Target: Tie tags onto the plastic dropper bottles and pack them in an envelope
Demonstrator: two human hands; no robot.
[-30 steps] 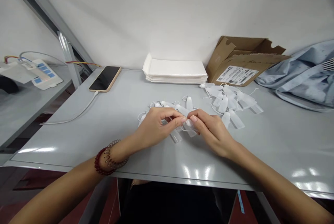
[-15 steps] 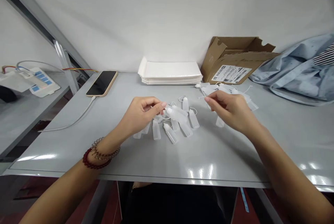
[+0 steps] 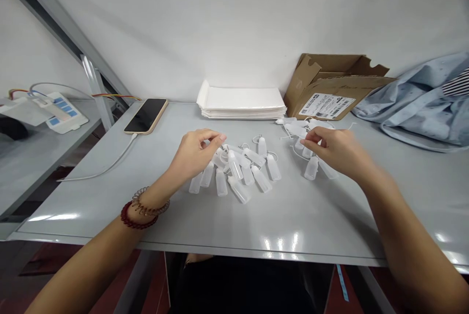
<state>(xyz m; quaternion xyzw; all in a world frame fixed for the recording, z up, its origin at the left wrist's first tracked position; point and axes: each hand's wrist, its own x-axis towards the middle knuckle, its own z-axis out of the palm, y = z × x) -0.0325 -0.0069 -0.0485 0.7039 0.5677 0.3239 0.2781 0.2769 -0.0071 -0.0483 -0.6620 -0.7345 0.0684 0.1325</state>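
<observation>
Small translucent squeeze bottles (image 3: 263, 179) with white string loops lie in a pile in the middle of the grey table. At the pile's upper left edge hovers my left hand (image 3: 198, 153), thumb and forefinger pinched together, with nothing visible between them. One bottle (image 3: 235, 165) lies on top, just right of those fingertips. To the right is a second heap of similar bottles (image 3: 311, 168) with loose white strings. Over it is my right hand (image 3: 335, 150), its thumb and fingers closed near the bottle tops; what they pinch, if anything, is hidden.
A stack of white padded envelopes (image 3: 244, 104) stands against the wall, beside an open cardboard box (image 3: 331, 92). Light blue fabric (image 3: 410, 109) lies at the right. A phone (image 3: 146, 116) on a charging cable (image 3: 113, 165) rests at the left.
My left hand has let go of a bottle, which now lies on the middle pile. My right hand has shifted slightly right over the other heap, and the string at its fingertips no longer shows.
</observation>
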